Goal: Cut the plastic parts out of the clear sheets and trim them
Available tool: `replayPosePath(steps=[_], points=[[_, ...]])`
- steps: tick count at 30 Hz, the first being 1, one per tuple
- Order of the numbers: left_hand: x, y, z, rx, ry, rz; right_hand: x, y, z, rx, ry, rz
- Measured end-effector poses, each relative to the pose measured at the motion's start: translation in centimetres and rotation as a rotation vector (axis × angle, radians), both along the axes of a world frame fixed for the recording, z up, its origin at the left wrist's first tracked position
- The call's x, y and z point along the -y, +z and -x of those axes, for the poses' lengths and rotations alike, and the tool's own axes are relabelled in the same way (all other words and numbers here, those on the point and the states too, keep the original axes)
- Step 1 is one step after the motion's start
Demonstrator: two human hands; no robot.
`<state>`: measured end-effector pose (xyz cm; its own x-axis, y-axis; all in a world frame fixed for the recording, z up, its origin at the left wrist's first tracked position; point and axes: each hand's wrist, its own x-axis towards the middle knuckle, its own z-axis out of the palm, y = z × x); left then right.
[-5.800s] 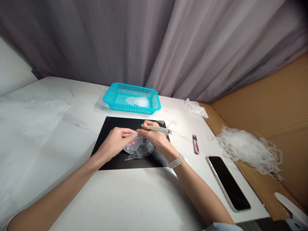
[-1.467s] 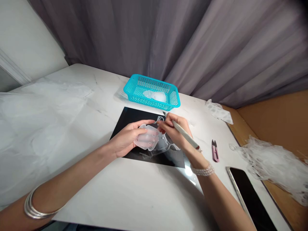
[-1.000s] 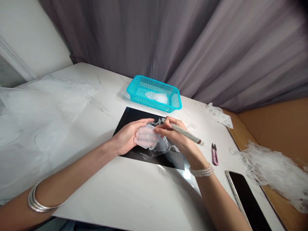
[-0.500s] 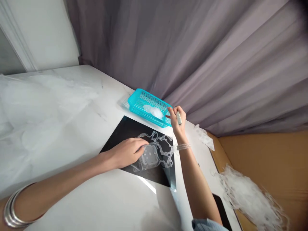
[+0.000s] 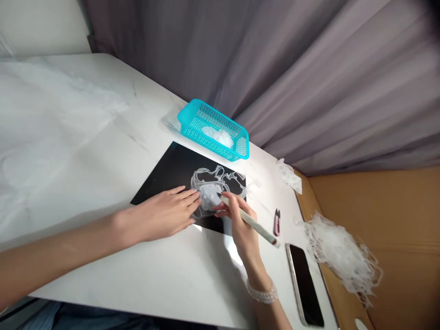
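Note:
My left hand (image 5: 173, 208) lies flat with its fingers stretched out, the tips at the left edge of a clear cut-out plastic piece (image 5: 210, 198) on a black mat (image 5: 164, 170). In my right hand (image 5: 243, 224) is a pale pen-like tool (image 5: 260, 230) with a dark tip, held like a pencil. Its tip meets the frosted, spotted middle of the plastic piece, or hovers just over it; I cannot tell which. Loops of the clear piece spread toward the back right of the mat.
Behind the mat stands a turquoise basket (image 5: 213, 145) with white pieces (image 5: 223, 138) inside. To the right lie pink thread snips (image 5: 277, 223), a phone (image 5: 305, 285) and crumpled white material (image 5: 289, 175). Stringy white scraps (image 5: 338, 252) hang past the table edge. Clear plastic sheeting (image 5: 51, 123) covers the left side.
My right hand has come down from the basket to the plastic piece, its tool now pointing at it. My left hand has flattened from a curled grip. The view has tilted downward.

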<state>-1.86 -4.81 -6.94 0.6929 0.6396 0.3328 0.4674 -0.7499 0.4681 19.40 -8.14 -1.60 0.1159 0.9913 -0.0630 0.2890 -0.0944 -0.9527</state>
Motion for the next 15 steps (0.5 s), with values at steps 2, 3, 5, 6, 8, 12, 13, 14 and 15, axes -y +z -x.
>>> replayPosePath(steps=[2,3,5,6,8,12,13,14,15], points=[[0.6,-0.9,0.2,0.059,-0.015,0.046,-0.2,-0.2,0.9,0.049,0.036,0.006],[0.8,-1.3,0.3,0.087,-0.018,0.065,-0.3,-0.3,1.2,0.08,0.06,-0.002],[1.1,-1.6,0.4,0.129,-0.019,0.099,-0.5,-0.3,1.7,0.158,0.11,-0.028],[1.1,-1.6,0.4,0.148,-0.021,0.116,-0.5,-0.3,2.0,0.203,0.131,-0.042],[0.9,-1.3,0.5,0.179,-0.037,0.16,-0.2,-0.2,2.3,0.299,0.16,-0.06],[0.4,-0.5,1.1,0.185,-0.089,0.222,0.5,-0.4,2.8,0.47,0.184,-0.12],[0.4,-0.3,1.2,0.184,-0.099,0.231,0.6,-0.5,2.9,0.499,0.186,-0.144],[0.3,-0.2,1.3,0.192,-0.105,0.243,0.6,-0.6,3.0,0.521,0.189,-0.166],[0.3,-0.1,1.4,0.209,-0.107,0.263,0.5,-0.8,3.0,0.538,0.191,-0.188]])
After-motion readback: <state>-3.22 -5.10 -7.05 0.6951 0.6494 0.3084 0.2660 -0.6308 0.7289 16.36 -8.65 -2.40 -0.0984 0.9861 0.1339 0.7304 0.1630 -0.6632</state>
